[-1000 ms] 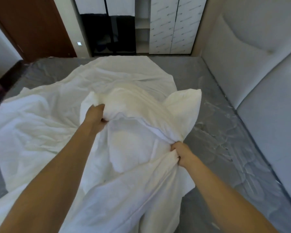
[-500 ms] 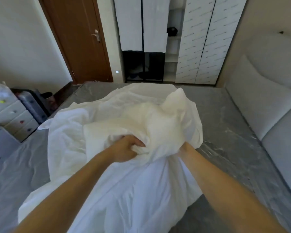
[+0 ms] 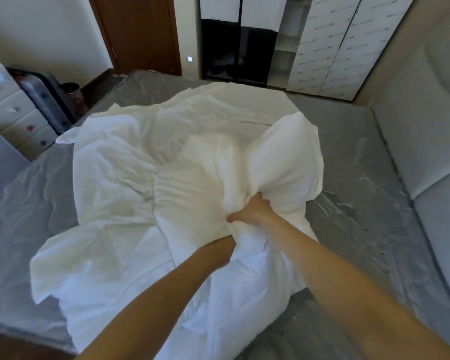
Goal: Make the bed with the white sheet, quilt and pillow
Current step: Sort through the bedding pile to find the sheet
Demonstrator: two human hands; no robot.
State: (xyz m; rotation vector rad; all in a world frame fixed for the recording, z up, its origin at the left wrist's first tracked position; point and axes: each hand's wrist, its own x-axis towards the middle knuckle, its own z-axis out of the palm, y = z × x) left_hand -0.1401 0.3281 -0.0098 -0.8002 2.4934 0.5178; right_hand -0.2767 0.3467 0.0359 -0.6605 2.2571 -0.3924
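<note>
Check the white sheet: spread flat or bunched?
Bunched. The white sheet lies crumpled mid-mattress, grey bare around it; right hand grips a gathered wad.

1 head view: looks forward and down from the bedside, close over the forearms, across the mattress [image 3: 361, 162] toward the wardrobe [image 3: 330, 42].

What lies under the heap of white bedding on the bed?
The white bedding lies on a grey mattress wrapped in clear plastic. The right hand grips a bunch; the left hand is buried in the folds, hidden from view.
</note>
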